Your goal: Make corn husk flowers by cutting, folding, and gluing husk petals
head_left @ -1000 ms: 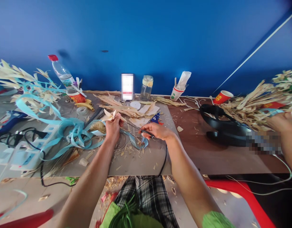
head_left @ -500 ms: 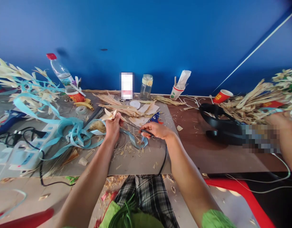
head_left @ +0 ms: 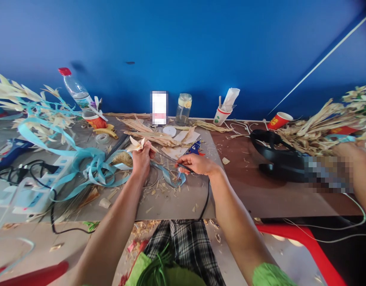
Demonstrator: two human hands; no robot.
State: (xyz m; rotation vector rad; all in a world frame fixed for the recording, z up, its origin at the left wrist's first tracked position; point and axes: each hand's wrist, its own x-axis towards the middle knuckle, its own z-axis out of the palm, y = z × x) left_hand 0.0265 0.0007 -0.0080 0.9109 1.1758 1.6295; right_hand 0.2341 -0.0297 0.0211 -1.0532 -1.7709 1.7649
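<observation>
My left hand [head_left: 142, 159] is closed around a pale corn-husk flower [head_left: 137, 143], its pointed petals spreading out past the thumb side. Between the fingers of my right hand [head_left: 197, 163] is a pair of dark scissors [head_left: 186, 168]. Their thin blades point left toward the husk in my left hand; I cannot tell whether the tips touch it. Light blue ribbon [head_left: 101, 169] lies in loops left of my left hand, and one strand runs beneath both hands. Just beyond my right hand are a blue-and-orange object [head_left: 194, 147] and white paper [head_left: 183, 139].
Dry husks [head_left: 150, 133] lie behind my hands, near a clear bottle [head_left: 183, 109] and a paper cup [head_left: 221, 116]. At left are a power strip [head_left: 36, 198], glue gun [head_left: 12, 153] and tall bottle [head_left: 74, 87]. A black visor-like object [head_left: 275, 159] and another person's hand [head_left: 351, 153] are at right.
Both hands stay nearly in place, still holding the husk flower and the scissors. The scissors and my right fingers have shifted very slightly.
</observation>
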